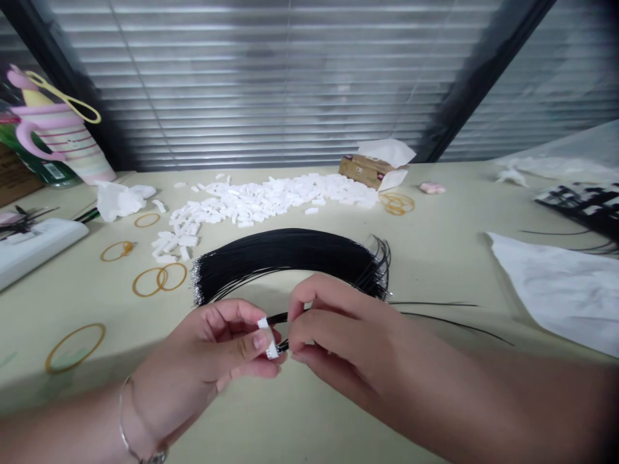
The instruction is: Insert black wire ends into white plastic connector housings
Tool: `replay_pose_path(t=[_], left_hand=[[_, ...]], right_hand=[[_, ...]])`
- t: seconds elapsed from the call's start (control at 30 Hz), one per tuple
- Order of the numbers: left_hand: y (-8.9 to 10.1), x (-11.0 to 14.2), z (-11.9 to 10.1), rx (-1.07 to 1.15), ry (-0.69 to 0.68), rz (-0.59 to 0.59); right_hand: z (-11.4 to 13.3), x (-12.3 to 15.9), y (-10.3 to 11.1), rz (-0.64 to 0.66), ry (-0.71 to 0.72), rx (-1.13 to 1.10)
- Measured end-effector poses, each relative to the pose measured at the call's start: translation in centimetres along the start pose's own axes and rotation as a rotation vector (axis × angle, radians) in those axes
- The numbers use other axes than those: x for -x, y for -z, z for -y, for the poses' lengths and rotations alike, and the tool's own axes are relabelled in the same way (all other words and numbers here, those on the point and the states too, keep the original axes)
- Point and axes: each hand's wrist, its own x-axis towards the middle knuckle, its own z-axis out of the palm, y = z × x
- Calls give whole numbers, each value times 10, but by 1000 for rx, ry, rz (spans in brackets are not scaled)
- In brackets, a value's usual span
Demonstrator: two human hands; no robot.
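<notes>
Between the thumb and fingers of my left hand is a small white plastic connector housing. Black wires run from its right side toward my right hand. My right hand's fingers are pinched on the wires close to the connector; the fingertips partly hide them. Two wire tails stretch out to the right past my right hand. Just beyond both hands lies a curved bundle of black wires with silvery terminals at its ends.
A pile of white connector housings spreads behind the bundle. Rubber bands lie at left. A tissue pack stands at the back, a striped cup at back left. White sheet material and finished-looking black wires lie at right.
</notes>
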Motion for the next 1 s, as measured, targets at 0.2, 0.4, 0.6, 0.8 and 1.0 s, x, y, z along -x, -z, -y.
replay_pose_path(t=[0.2, 0.4, 0.6, 0.8, 1.0], left_hand=[[3, 1, 2, -3, 10, -4], [4, 1, 3, 6, 15, 1], [2, 0, 1, -1, 5, 12], [3, 0, 0, -15, 22, 1], [2, -1, 0, 16, 15, 2]], right_hand=[[-4, 2, -2, -27, 65, 17], [-7, 2, -5, -24, 75, 37], [3, -1, -1, 11, -67, -33], [9, -4, 6, 12, -259, -131], [-6, 4, 1, -24, 79, -28]])
